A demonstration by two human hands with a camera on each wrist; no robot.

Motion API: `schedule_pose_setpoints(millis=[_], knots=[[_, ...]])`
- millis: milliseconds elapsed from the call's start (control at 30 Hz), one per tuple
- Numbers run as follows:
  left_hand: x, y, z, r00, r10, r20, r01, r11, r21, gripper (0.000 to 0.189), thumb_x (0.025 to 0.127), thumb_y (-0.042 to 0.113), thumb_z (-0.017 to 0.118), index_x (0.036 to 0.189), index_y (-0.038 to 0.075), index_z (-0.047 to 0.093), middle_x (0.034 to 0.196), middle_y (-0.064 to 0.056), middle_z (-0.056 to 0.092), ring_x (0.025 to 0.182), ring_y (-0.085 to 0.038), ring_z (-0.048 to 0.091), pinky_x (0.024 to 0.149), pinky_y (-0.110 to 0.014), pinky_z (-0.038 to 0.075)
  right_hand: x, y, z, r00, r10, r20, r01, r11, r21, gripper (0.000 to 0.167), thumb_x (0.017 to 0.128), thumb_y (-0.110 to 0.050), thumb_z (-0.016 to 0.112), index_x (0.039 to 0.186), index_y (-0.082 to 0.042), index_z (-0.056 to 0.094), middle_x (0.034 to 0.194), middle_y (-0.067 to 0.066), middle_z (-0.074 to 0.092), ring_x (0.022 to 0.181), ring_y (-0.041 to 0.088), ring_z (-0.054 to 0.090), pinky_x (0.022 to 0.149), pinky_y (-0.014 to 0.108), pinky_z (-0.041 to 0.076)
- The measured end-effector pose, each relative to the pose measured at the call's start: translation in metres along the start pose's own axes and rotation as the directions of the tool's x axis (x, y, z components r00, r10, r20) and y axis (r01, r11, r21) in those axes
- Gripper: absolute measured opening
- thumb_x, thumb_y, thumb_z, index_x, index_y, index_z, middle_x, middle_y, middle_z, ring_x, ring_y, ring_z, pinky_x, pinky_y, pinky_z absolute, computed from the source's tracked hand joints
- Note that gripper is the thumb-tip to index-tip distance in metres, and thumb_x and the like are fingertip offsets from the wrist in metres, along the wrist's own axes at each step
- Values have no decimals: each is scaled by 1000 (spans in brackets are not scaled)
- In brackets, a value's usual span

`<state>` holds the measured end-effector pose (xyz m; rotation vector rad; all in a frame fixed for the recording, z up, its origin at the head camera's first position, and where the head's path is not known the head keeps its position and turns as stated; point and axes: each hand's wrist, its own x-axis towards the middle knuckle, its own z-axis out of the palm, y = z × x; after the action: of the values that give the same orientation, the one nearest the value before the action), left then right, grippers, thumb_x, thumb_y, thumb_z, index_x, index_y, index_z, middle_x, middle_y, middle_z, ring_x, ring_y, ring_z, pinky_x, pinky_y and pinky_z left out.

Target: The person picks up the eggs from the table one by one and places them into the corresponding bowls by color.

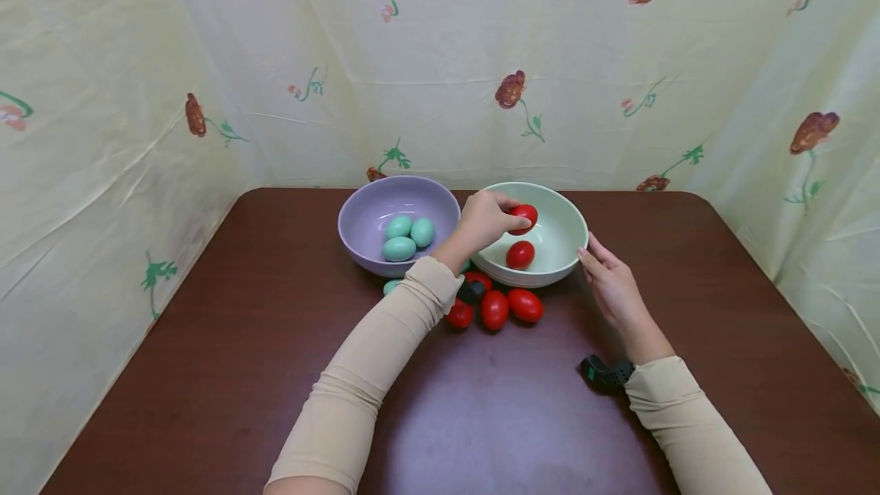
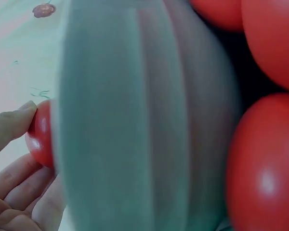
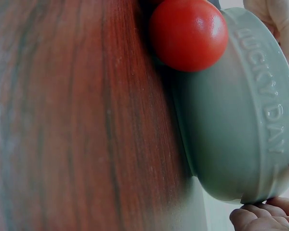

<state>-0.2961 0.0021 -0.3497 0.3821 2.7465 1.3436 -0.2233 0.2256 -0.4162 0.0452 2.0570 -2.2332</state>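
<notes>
My left hand (image 1: 483,218) pinches a red egg (image 1: 524,218) between thumb and fingers, above the inside of the light green bowl (image 1: 565,224). Another red egg (image 1: 520,255) lies in that bowl. In the left wrist view the bowl's wall (image 2: 115,115) partly covers the held egg (image 2: 40,134). At the bowl's right side, my right hand (image 1: 612,281) holds the rim, with its thumb near the top edge. The right wrist view shows these fingers (image 3: 265,216) against the bowl's outer wall (image 3: 216,115), which has raised lettering.
A purple bowl (image 1: 354,224) with 3 pale green eggs (image 1: 399,249) stands left of the green one. Several red eggs (image 1: 494,310) lie on the brown table (image 1: 481,403) in front of the bowls, partly hidden by my left sleeve. A flowered curtain (image 1: 440,59) hangs behind.
</notes>
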Motion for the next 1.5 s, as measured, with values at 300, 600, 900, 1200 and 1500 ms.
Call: schedule_pose_setpoints(millis=[300,600,900,1200,1500], knots=[[11,-8,20,1000,7,-29,-4,995,98,31,85,22,78,114,13,76,106,-1,77,94,-14,64,77,-17,47,1,2,0,1000,-10,0,10,1000,19,70,105,-25,49,158,-7,8,167,8,1,153,17,9,123,34,12],[15,-13,26,999,-44,-14,45,997,55,35,85,19,78,118,8,74,114,-6,75,103,-20,65,87,-24,51,0,-1,1,1000,11,-6,-11,1000,12,68,105,-25,47,158,-10,8,167,5,2,153,16,9,123,34,12],[15,-15,27,999,-44,27,40,992,120,34,86,18,77,118,7,74,113,-7,75,103,-21,65,87,-25,52,-1,-1,1,999,28,-15,-29,999,-15,68,105,-27,47,158,-12,9,167,4,3,153,16,10,123,36,13],[15,-13,27,997,-58,45,51,987,149,34,86,18,77,117,6,74,113,-8,75,101,-22,64,84,-24,52,0,-3,0,1000,27,-14,-27,1000,-6,67,105,-26,47,158,-13,8,167,4,2,153,15,10,122,34,14],[15,-15,29,995,-58,77,45,987,155,34,83,18,80,114,5,75,108,-8,76,101,-22,63,80,-22,51,-1,-1,0,1000,23,-14,-23,1000,5,68,105,-26,48,158,-11,9,168,4,2,153,15,9,122,33,14]])
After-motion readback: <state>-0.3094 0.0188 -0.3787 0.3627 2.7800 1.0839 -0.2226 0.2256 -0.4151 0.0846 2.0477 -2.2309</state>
